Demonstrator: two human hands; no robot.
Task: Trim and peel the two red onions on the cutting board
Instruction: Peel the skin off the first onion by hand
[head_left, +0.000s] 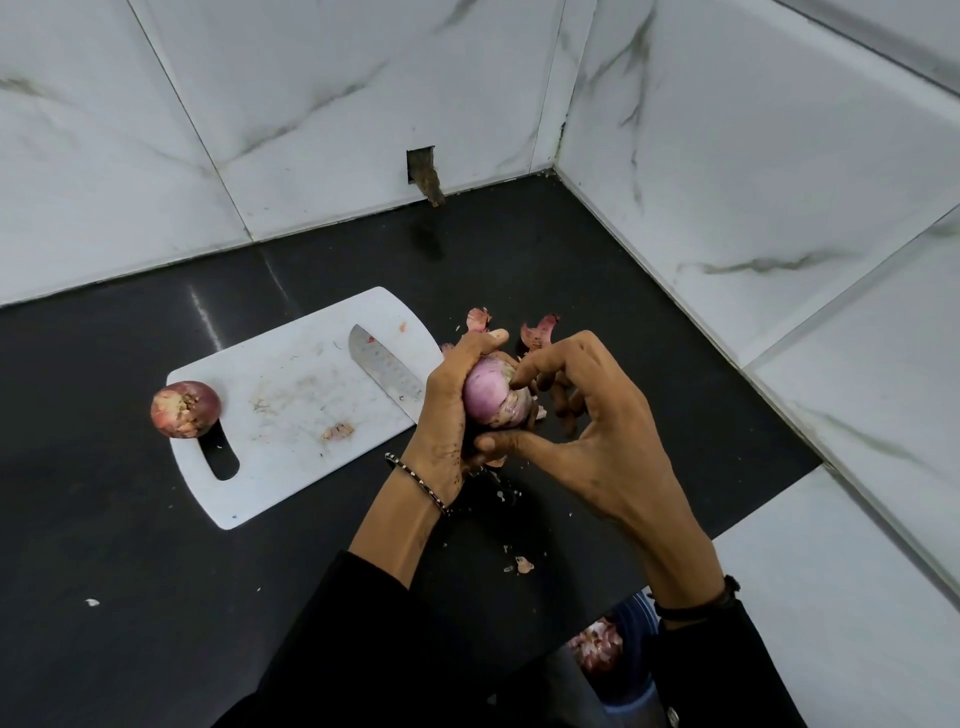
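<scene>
My left hand grips the half-peeled purple onion beside the white plastic cutting board, right hand pinching its skin; the unpeeled red onion rests on the board's left end.

The onion I hold shows pale pink-violet, with brownish smears near one end. The other onion is dark maroon with tan, flaky patches. My cutting board is white, smudged grey and dotted with pink bits; the knife blade is silver with a row of oval dimples. The peels are reddish pink against the black counter. The wall tiles are white, veined grey like marble. My bracelet is black-and-white beaded, my sleeves black.
</scene>
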